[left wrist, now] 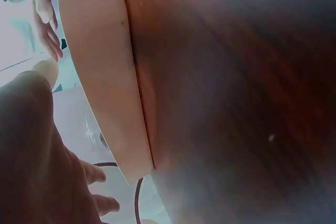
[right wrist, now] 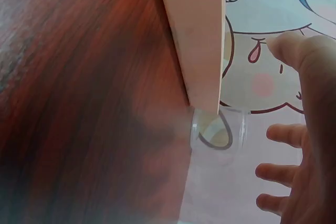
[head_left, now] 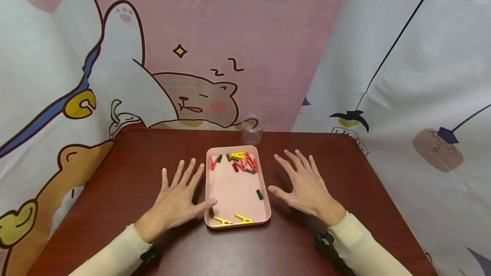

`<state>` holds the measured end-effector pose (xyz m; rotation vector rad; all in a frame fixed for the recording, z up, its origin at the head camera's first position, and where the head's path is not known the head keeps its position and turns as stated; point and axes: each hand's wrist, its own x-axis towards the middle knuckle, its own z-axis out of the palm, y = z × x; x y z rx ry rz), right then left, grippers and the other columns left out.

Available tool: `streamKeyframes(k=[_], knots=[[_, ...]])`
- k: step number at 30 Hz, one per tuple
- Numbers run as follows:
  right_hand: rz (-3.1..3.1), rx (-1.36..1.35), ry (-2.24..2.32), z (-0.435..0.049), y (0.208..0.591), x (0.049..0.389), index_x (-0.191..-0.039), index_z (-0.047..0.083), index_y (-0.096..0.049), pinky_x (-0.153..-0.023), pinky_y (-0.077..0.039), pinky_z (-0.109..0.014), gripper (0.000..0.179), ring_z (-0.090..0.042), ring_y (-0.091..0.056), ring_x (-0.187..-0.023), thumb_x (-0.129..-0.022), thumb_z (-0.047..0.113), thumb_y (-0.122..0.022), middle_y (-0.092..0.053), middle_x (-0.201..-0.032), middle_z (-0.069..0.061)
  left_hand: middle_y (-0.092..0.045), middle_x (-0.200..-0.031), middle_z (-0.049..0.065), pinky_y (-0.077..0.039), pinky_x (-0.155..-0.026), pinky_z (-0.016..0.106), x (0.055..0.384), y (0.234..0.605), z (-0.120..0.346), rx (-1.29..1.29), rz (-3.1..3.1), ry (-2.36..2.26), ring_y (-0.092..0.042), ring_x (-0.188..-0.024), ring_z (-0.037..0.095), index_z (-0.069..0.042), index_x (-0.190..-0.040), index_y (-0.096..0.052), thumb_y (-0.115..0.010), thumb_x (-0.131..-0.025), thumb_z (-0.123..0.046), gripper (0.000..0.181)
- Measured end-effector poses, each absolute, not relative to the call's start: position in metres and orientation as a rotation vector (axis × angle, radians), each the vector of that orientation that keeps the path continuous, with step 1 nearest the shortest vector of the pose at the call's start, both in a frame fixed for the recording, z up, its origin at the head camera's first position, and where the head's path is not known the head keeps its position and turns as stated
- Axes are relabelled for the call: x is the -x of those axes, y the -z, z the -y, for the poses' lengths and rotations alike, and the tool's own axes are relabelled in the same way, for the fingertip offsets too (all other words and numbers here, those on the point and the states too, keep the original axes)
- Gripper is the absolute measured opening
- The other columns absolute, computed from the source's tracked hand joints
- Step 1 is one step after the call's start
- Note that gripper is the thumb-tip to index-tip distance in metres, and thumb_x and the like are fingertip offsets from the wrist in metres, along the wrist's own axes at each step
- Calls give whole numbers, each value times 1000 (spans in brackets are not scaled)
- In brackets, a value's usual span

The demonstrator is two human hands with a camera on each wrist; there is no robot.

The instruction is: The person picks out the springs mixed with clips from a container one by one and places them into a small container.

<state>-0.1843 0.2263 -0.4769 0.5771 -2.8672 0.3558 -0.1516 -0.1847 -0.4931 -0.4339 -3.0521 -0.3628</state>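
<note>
A pink tray [head_left: 234,195] lies on the table. At its far end sit several red clothespins [head_left: 240,165], a yellow clothespin [head_left: 238,155] and small dark green and brown cylinders. Two more yellow clothespins [head_left: 243,219] lie along the near edge, with a brown cylinder [head_left: 211,212] in the near left corner and a dark green cylinder [head_left: 259,194] by the right wall. My left hand [head_left: 176,201] is spread at the tray's left side, its thumb over the rim. To the right of the tray my right hand [head_left: 304,184] hovers with fingers spread, holding nothing.
Just behind the tray stands a clear plastic jar [head_left: 252,130], near the far edge of the dark reddish-brown table [head_left: 307,246]. A cartoon-printed cloth [head_left: 268,54] hangs behind the table. Each wrist wears a dark strap.
</note>
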Motion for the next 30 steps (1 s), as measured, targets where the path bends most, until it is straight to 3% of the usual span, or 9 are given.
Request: streamKeyframes(k=[12,19,30], knots=[[2821,-677,-331,-208,471,185,-178,29,-50,-139,-26,-82,94,-50,-41,-173,-98,68,-81,-50,-182,-15,-22,-197,12,-8,-136,92,133,497,183,490,3041,392,-18,-183,50,-22,-187,-31,-64,-97,-92,118],[2852,-698,-315,-196,464,187,-179,29,-48,-143,-25,-78,97,-45,-38,-176,-99,77,-75,-49,-183,-11,-25,-196,12,-13,-135,92,127,497,182,518,3018,373,-22,-182,49,-21,-186,-35,-64,-95,-94,120],[2833,-791,-350,-178,461,189,-172,24,-59,-142,-29,-77,91,-44,-42,-174,-99,77,-75,-55,-179,-11,-26,-196,12,-15,-135,92,117,498,182,533,3043,390,-22,-182,49,-21,-185,-36,-63,-93,-98,123]])
